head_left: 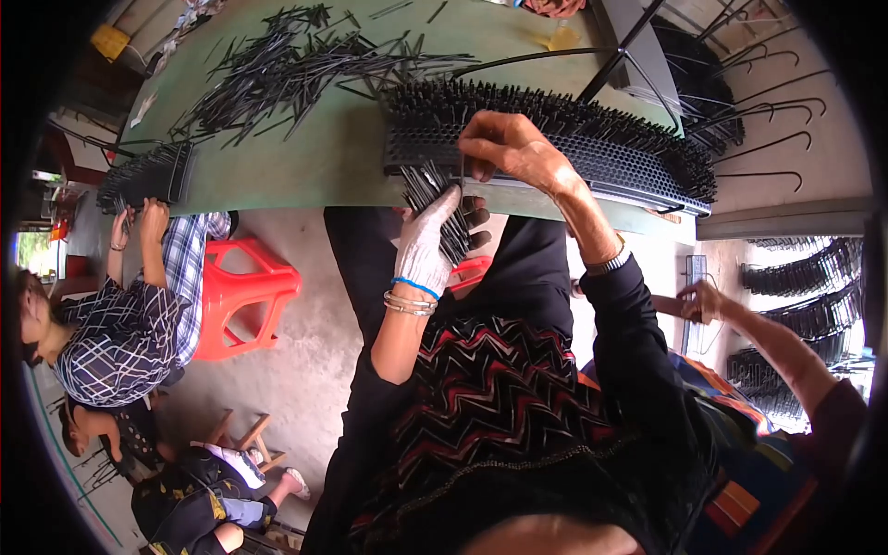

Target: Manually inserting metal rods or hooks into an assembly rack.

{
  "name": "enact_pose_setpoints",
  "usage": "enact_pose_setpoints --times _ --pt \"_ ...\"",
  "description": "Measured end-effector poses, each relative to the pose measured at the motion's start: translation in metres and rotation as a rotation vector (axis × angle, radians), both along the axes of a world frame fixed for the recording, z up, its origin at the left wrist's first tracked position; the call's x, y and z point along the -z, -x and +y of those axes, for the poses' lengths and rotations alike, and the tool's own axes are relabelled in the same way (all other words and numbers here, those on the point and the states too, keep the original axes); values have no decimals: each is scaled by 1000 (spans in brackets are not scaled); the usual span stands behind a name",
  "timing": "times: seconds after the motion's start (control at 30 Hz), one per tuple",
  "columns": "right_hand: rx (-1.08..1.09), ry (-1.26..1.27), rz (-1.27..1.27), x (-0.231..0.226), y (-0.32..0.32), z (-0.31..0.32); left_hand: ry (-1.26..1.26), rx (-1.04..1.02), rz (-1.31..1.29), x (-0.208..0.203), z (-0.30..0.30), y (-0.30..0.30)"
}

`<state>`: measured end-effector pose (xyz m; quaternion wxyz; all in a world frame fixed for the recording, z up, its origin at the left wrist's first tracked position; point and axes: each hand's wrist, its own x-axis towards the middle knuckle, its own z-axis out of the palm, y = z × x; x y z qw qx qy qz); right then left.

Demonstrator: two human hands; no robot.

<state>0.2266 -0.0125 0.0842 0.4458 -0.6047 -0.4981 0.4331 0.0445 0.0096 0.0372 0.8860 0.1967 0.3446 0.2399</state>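
My left hand (427, 239), in a white glove with dark fingertips, is wrapped round a bundle of thin black sticks (424, 185) just off the table's near edge. Above it, my bare right hand (525, 159) has thumb and fingers pinched on a single thin black stick (462, 165), which hangs down toward the bundle. Right behind these fingers stands a long curved black rack (610, 155) with a perforated front face. Dense rows of black sticks (546, 100) rise from its top. The fingertips of my right hand partly cover the rack's face.
A loose pile of black sticks (287, 79) lies on the green table (305, 176). At left a co-worker's hands (148, 222) work at another rack (153, 178), near a red stool (242, 296). Another person's hand (708, 302) is at right, below wire hooks (768, 139).
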Motion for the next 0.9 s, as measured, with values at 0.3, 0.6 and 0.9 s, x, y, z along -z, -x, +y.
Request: enact_pose_setpoints --times 0.3,0.6,0.9 --pt "489 -439 -403 11 9 26 62 18 -42 12 4 -13" --pt "516 -529 -605 26 5 34 71 5 -6 16 5 -9" --pt "354 -552 -989 30 6 31 74 -4 -86 18 3 -8"
